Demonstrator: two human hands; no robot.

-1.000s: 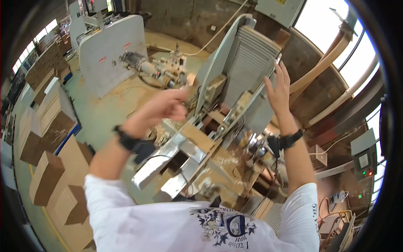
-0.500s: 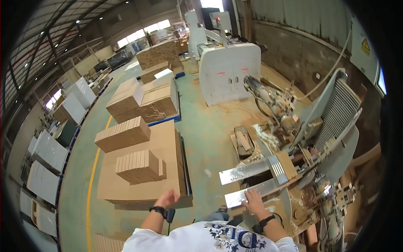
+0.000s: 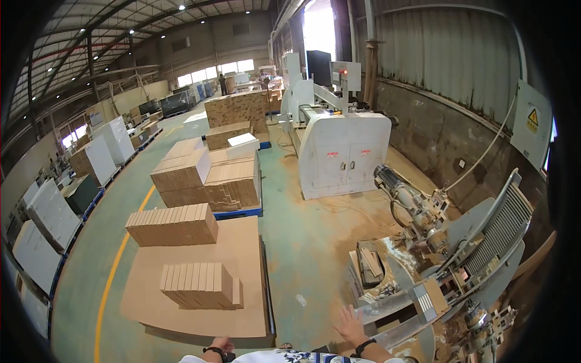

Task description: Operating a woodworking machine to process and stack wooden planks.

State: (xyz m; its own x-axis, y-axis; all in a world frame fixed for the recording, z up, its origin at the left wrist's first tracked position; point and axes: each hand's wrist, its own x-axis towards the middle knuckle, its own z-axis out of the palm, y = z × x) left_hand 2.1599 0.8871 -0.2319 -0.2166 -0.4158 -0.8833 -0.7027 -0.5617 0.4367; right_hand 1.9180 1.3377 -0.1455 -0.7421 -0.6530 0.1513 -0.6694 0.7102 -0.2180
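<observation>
My left hand (image 3: 223,344), with a dark wristband, hangs low by the front edge of a large brown board (image 3: 245,323). Its fingers look loosely apart and nothing shows in them. On that board stand a short row of brown panels (image 3: 196,287) and, behind it, a longer row of panels (image 3: 172,227). My right hand (image 3: 351,327) is open, fingers spread, beside the near ends of two metal rails (image 3: 387,307) on the machine to the right. Whether it touches them I cannot tell. A ribbed metal block (image 3: 425,300) with a brown piece sits across the rails.
Stacked brown panels (image 3: 233,181) rest on a blue pallet (image 3: 239,213) beyond the board. A white machine cabinet (image 3: 345,157) stands ahead; a motor unit (image 3: 393,181) and ribbed guard (image 3: 496,224) are at right. A tray of offcuts (image 3: 370,264) lies beside the rails. White-wrapped stacks (image 3: 51,209) line the left.
The view has tilted up, so both hands sit lower in the picture. My right hand has come off the near rail's top toward the rails' ends. My left hand is lower, near the board's edge.
</observation>
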